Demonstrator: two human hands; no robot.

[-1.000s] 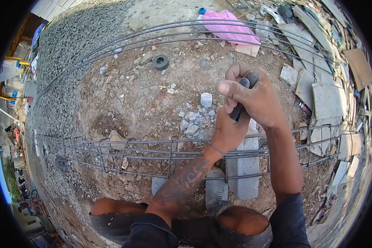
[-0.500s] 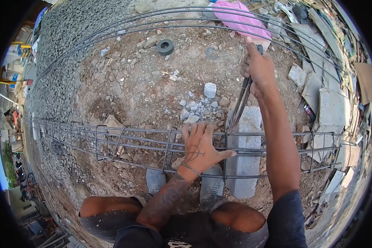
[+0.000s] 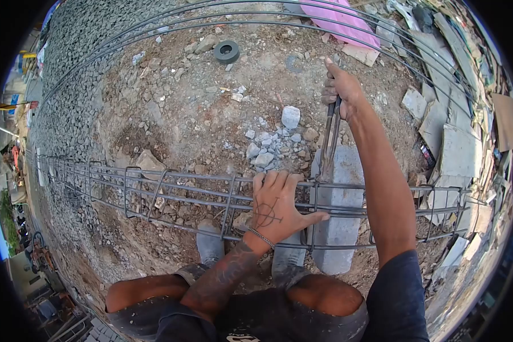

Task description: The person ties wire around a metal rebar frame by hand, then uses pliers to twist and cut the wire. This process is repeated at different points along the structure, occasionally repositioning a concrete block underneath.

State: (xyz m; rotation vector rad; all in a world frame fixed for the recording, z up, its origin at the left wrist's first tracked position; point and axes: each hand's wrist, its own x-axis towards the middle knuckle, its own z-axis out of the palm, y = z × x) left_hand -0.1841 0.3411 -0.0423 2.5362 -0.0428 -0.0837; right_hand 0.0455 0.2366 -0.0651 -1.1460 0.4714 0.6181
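Note:
My left hand (image 3: 276, 205) is closed over the upper bars of a long rebar cage (image 3: 229, 204), with its thumb stretched along a bar to the right. Gripped in my right hand (image 3: 343, 88) are the handles of long pincers (image 3: 329, 134). Their jaws point down and meet the cage's far top bar beside a stirrup; any tie wire there is too small to make out. Under this part of the cage lies a pale concrete block (image 3: 336, 261), crossing beneath the bars near my shoe.
Several loose rebars (image 3: 211, 23) arch across the far side, passing over a pink plastic sheet (image 3: 342, 23). A dark ring-shaped roll (image 3: 227, 52) lies on the dirt. Broken stones (image 3: 265, 149) sit beyond the cage, grey gravel (image 3: 80, 68) at left, broken slabs (image 3: 459, 151) at right.
My right hand has moved slightly left and nearer, and the pincers now stand more upright. The left hand stays on the cage. The whole view has shifted slightly.

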